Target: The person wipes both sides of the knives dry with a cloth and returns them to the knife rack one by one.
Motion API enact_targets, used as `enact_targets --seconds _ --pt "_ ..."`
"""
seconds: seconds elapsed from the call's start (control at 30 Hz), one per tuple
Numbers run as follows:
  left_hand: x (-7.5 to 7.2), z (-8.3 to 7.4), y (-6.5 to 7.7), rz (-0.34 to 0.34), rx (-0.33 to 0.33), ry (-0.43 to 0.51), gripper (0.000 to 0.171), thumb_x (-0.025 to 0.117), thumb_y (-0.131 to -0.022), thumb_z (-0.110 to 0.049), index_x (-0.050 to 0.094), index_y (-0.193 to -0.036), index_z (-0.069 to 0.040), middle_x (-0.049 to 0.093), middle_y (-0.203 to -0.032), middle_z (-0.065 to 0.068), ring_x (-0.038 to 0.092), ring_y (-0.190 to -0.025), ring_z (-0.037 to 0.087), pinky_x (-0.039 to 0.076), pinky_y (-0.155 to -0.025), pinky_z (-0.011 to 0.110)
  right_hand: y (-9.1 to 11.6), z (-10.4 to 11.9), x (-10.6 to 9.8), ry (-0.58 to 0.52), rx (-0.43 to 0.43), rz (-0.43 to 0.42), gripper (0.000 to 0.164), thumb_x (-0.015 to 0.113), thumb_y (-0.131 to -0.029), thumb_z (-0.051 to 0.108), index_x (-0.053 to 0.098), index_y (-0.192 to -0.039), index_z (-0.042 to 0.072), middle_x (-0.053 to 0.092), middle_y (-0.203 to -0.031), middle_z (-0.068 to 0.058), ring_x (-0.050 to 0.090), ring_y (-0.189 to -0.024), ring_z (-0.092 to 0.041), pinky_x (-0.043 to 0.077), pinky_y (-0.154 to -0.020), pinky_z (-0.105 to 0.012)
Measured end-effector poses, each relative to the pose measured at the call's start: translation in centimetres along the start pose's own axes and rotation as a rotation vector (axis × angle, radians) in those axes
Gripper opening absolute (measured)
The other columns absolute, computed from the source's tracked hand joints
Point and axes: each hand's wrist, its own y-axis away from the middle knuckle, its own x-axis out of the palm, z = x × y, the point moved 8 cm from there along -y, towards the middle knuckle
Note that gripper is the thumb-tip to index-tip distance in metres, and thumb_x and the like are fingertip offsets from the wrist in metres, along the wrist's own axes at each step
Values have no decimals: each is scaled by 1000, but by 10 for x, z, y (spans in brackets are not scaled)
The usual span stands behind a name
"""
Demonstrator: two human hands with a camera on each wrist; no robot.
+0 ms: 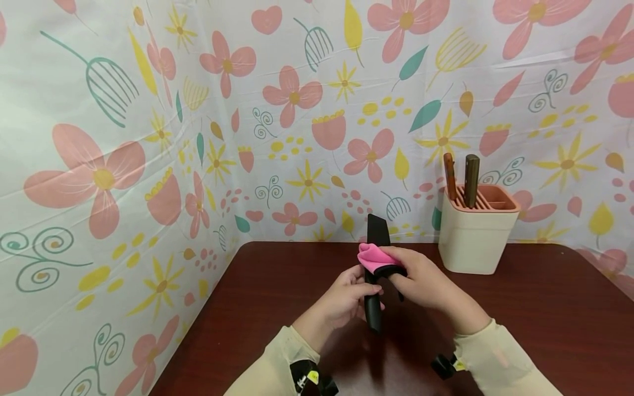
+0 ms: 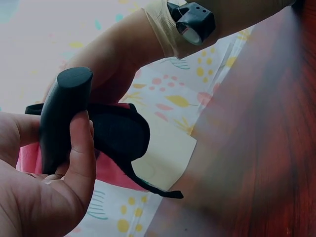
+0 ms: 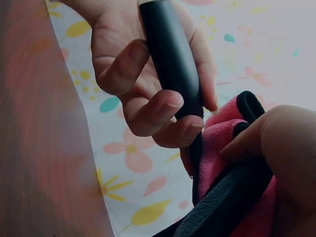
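Note:
A black kitchen knife (image 1: 378,231) is held above the table, its blade pointing toward the back wall. My left hand (image 1: 344,297) grips its black handle (image 3: 173,54), with the fingers curled around it in the right wrist view. In my right hand (image 1: 421,278) is a pink cloth with black edging (image 1: 373,257), pinched around the blade close to the handle. The cloth covers part of the blade. Seen from the left wrist, the butt of the handle (image 2: 74,78) faces the camera and a black strip of the cloth (image 2: 121,136) hangs beside it.
A cream knife block (image 1: 470,242) with a pink slotted top stands at the back right of the dark red-brown table (image 1: 277,291). Two knife handles, one brown (image 1: 449,176) and one olive (image 1: 471,180), stick up from it. A flower-patterned sheet (image 1: 307,181) hangs behind and at left.

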Motion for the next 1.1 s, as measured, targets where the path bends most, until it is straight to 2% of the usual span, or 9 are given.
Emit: enact_targets --seconds 0.2,0.43,0.57,0.77,1.1 --pt "-1 -2 0 6 6 7 41 60 -96 -6 51 -137 -9 62 -96 2 73 -75 15 60 -54 35 0 -1 1 -24 26 28 51 67 -92 6 62 -141 20 72 -125 0 62 -97 -13 54 -85 -33" --pt "-2 -2 1 14 5 1 41 59 -98 -6 51 -138 -10 60 -100 3 74 -76 15 61 -56 35 1 -1 2 -54 40 61 50 65 -91 5 62 -139 21 73 -118 1 59 -86 -11 50 -74 -28" --pt "-4 -3 1 11 9 -6 41 60 -98 -7 52 -138 -12 59 -100 3 74 -77 15 62 -56 35 1 0 3 -84 48 75 50 66 -92 6 61 -139 22 73 -121 2 59 -90 -11 50 -77 -28" --pt "-5 -3 1 8 20 -16 41 60 -99 -9 51 -139 -12 59 -103 4 74 -78 15 61 -55 34 3 2 2 -123 46 92 50 66 -93 7 61 -139 24 72 -119 3 59 -88 -10 48 -75 -25" --pt "-6 -3 2 4 23 -8 43 59 -99 -7 51 -140 -13 62 -101 1 73 -78 16 61 -55 34 3 3 4 -164 21 144 50 64 -92 2 61 -138 21 71 -101 6 62 -82 -6 51 -75 -25"
